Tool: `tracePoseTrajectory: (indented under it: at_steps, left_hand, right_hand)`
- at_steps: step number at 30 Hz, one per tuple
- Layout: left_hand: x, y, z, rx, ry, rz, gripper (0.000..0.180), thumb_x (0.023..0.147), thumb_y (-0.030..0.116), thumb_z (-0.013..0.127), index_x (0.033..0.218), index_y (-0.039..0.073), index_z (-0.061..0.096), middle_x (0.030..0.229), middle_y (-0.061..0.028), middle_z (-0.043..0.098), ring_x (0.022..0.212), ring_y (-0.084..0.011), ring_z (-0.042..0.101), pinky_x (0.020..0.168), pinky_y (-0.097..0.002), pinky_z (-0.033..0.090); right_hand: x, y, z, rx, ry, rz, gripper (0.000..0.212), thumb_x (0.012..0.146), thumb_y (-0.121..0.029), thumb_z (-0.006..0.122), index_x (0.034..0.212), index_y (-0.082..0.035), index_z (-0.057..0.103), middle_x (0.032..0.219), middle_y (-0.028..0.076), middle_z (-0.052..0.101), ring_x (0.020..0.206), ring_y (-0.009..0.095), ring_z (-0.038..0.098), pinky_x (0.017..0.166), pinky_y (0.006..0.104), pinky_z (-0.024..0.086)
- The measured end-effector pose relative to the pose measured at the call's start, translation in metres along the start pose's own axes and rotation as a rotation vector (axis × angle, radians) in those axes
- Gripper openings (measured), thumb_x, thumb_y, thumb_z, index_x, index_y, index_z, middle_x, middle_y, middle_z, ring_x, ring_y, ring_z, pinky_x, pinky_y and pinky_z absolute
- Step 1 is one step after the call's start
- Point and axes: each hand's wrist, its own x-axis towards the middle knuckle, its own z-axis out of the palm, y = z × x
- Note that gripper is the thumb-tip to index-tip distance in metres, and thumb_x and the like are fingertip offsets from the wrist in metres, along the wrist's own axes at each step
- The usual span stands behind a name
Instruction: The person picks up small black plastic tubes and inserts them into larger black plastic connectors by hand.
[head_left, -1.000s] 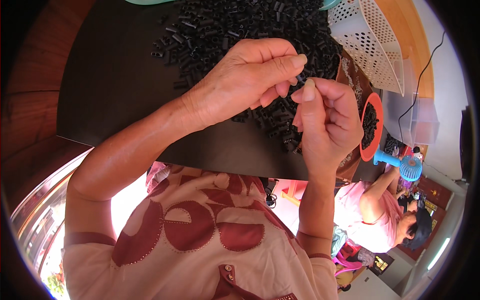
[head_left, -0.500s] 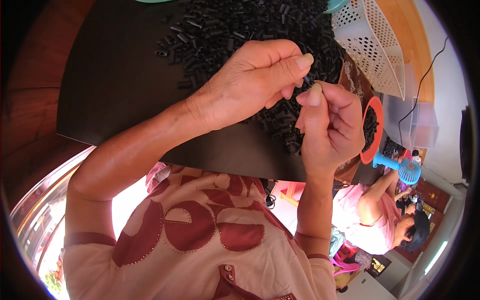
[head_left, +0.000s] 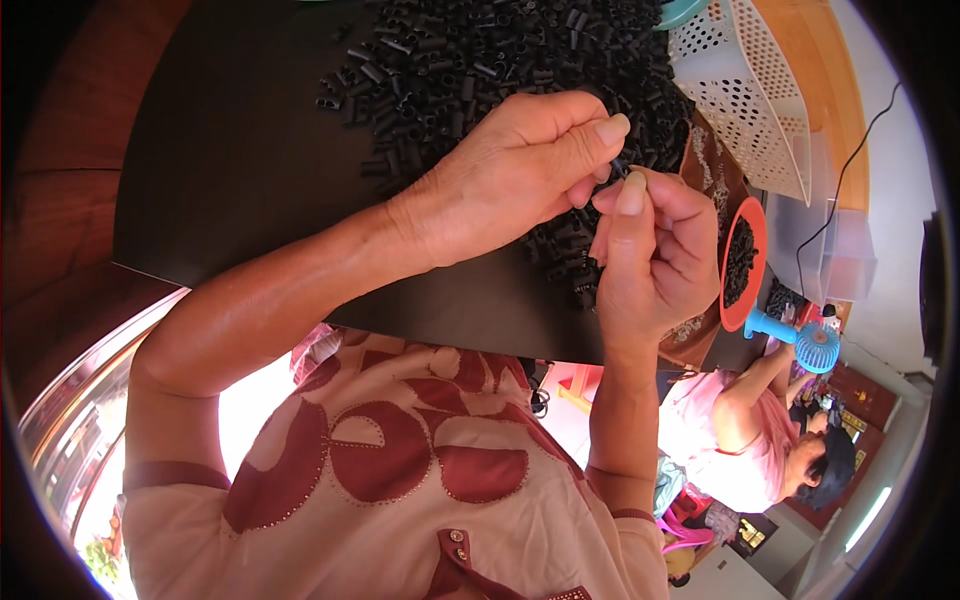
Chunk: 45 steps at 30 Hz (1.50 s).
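My left hand (head_left: 520,175) is above a heap of small black tube-shaped parts (head_left: 440,60), with thumb and fingers closed in a pinch. Just right of it, my right hand (head_left: 655,250) pinches too, its thumb tip close to the left fingertips. Between both sets of fingertips shows a small dark piece (head_left: 618,168), mostly covered by the fingers. Its exact kind is too small to tell. Below the hands lie more black parts, some with what look like small coil springs (head_left: 585,285) beside them.
To the right, an orange-red bowl (head_left: 728,300) holds small black pieces next to a blue hand fan (head_left: 815,345). A white perforated basket (head_left: 740,100) stands at the upper right. Clear springs lie on a brown sheet (head_left: 700,335). A person in pink (head_left: 740,430) sits beyond the dark table (head_left: 230,130).
Both hands have shifted slightly downward and their fingertips are closer together. The dark piece between them now shows more plainly.
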Motion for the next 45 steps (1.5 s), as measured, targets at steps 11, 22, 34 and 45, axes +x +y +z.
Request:
tracePoseTrajectory:
  at_steps: [11, 22, 34, 45]
  left_hand:
    - [-0.002, 0.000, 0.000, -0.022, 0.028, 0.012, 0.029, 0.100, 0.033, 0.049, 0.083, 0.010, 0.052, 0.069, 0.0059, 0.045, 0.060, 0.0009, 0.038, 0.048, -0.0147, 0.031]
    - [-0.003, 0.004, -0.002, -0.091, 0.035, -0.020, 0.026, 0.100, 0.029, 0.049, 0.087, 0.009, 0.056, 0.069, 0.0052, 0.047, 0.058, 0.0011, 0.037, 0.046, -0.0143, 0.029]
    - [-0.001, -0.004, 0.000, -0.041, 0.100, 0.036, 0.025, 0.100, 0.030, 0.050, 0.090, 0.008, 0.057, 0.070, 0.0061, 0.047, 0.059, 0.0014, 0.039, 0.048, -0.0144, 0.030]
    - [-0.006, 0.007, -0.004, -0.001, -0.083, 0.055, 0.032, 0.101, 0.033, 0.047, 0.084, 0.006, 0.053, 0.068, 0.0023, 0.047, 0.057, -0.0026, 0.037, 0.047, -0.0179, 0.029]
  right_hand:
    - [0.000, 0.000, 0.005, -0.075, -0.008, -0.058, 0.012, 0.087, 0.006, 0.062, 0.097, 0.003, 0.055, 0.077, 0.006, 0.062, 0.062, 0.002, 0.051, 0.052, 0.0155, 0.041]
    - [0.001, -0.005, 0.012, -0.003, 0.022, 0.057, 0.010, 0.089, 0.005, 0.060, 0.097, 0.004, 0.054, 0.079, 0.008, 0.063, 0.067, 0.006, 0.057, 0.058, 0.0172, 0.047]
    - [0.001, 0.005, 0.017, -0.131, 0.033, -0.069, 0.006, 0.090, 0.002, 0.059, 0.096, 0.003, 0.056, 0.078, 0.006, 0.063, 0.065, 0.004, 0.055, 0.056, 0.0158, 0.042]
    - [-0.008, -0.007, -0.015, -0.115, -0.111, -0.021, 0.017, 0.087, 0.000, 0.065, 0.103, 0.002, 0.058, 0.076, 0.007, 0.058, 0.060, 0.008, 0.050, 0.054, 0.0207, 0.041]
